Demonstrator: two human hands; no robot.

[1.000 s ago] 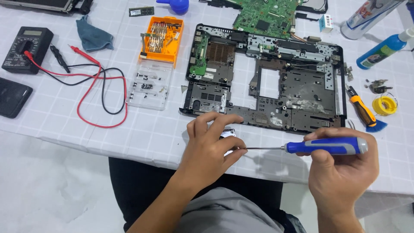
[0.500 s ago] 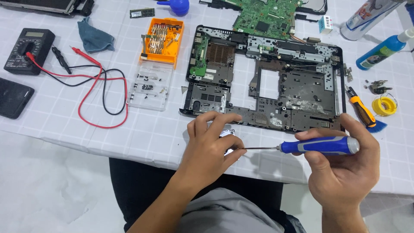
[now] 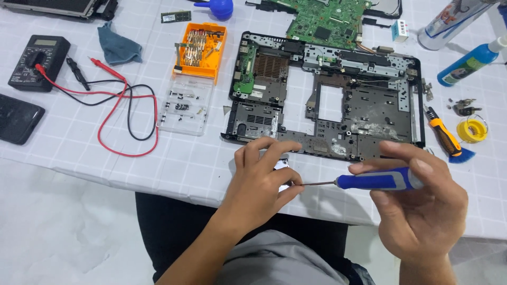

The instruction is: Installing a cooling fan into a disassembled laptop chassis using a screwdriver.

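Blue-handled, the screwdriver (image 3: 377, 180) lies level above the table's near edge, pinched between the fingers and thumb of the right hand (image 3: 422, 211). Its thin shaft points left to the left hand (image 3: 264, 177), whose fingertips close around the tip; what they hold there is hidden. Just beyond both hands sits the stripped black laptop chassis (image 3: 364, 113) on the white checked tablecloth (image 3: 79, 153).

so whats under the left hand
A small pale part pokes out beneath the left hand on the white table, and the blue screwdriver tip meets its fingers. Most of the part is covered, so its kind cannot be told.
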